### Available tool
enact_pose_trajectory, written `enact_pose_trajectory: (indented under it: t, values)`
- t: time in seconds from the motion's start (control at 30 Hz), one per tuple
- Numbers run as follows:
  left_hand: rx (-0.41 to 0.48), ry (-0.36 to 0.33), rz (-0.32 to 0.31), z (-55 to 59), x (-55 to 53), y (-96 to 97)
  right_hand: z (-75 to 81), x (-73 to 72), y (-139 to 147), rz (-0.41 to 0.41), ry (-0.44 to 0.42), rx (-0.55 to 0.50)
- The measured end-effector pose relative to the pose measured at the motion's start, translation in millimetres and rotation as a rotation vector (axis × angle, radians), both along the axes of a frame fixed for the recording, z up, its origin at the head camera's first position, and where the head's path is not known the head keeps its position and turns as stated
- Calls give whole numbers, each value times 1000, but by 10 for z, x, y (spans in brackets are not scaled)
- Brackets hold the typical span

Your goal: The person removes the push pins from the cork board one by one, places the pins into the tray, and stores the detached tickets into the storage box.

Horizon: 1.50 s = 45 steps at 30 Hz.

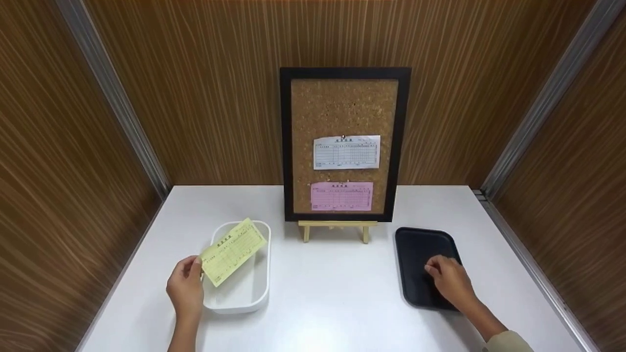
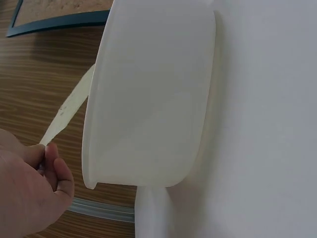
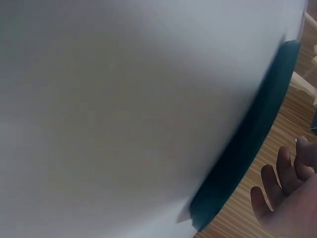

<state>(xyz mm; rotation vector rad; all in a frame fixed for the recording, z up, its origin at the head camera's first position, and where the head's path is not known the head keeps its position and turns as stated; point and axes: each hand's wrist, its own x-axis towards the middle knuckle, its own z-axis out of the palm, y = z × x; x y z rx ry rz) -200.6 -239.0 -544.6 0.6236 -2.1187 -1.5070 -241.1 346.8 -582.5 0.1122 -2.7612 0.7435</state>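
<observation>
My left hand (image 1: 187, 288) pinches the lower left corner of a yellow printed slip (image 1: 234, 252) between thumb and fingers. The slip slants above a white rectangular bin (image 1: 267, 276), overlapping its rim in the head view. From the left wrist, the slip (image 2: 72, 106) shows nearly edge-on beside the bin's outer wall (image 2: 153, 99). Over a black tray (image 1: 415, 274) is my right hand (image 1: 452, 281), its thumb and forefinger tips together, the other fingers loosely bent. A tiny pale speck shows at those tips in the right wrist view; I cannot tell what it is.
A black-framed cork board (image 1: 342, 107) stands on a small wooden easel (image 1: 337, 223) at the back of the white table (image 1: 323, 288). A white slip (image 1: 347, 152) and a pink slip (image 1: 341, 197) are pinned on it. Wood-grain panels (image 1: 220, 98) enclose the table's back and sides.
</observation>
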Motion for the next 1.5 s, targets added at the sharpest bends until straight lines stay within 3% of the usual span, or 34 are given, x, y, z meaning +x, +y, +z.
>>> enact_pose_trajectory:
  t: [0.4, 0.57, 0.93, 1.2, 1.5]
  values:
    - [-67, -10, -13, -87, -5, 30, -89, -14, 29, 40, 56, 74]
    - [-116, -35, -15, -104, -11, 69, -101, -19, 26, 46, 27, 97]
    - [-215, -75, -48, -90, -24, 134, -109, -12, 40, 53, 17, 145]
    - [-220, -123, -76, -75, -30, 134, -106, 8, 45, 59, 6, 149]
    - [-243, -94, -90, -23, -5, 150, -68, 4, 64, 49, 4, 118]
